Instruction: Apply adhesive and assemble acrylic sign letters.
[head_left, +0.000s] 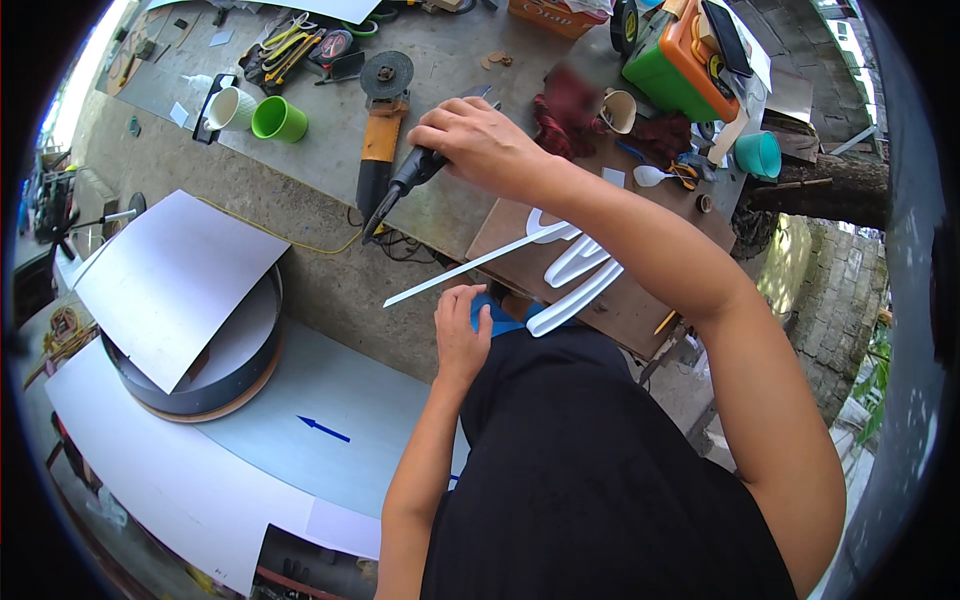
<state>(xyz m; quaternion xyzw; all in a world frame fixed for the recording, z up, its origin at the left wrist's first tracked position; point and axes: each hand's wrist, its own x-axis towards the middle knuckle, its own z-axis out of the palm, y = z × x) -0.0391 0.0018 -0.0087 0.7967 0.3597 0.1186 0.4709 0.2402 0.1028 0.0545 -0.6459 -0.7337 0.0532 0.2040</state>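
Observation:
My right hand (470, 135) is raised over the grey worktable and closed around a black corded hand tool (420, 170). Its cord end points down and toward me; the tool's exact kind is unclear. Near my lap, my left hand (462, 335) holds nothing, fingers apart, resting by the blue cloth (490, 312) at my leg. A thin white strip (450, 274) passes just above that hand. White curved, channel-like pieces (578, 285) lie on the brown board (515, 218) and reach out over its near edge.
An angle grinder (380, 130) lies beside the tool. Farther left stand a green cup (279, 120) and a white cup (231, 108). An orange-green toolbox (680, 65) is at the far right. At left, a white sheet (180, 285) leans on a round dark drum-like form (215, 395).

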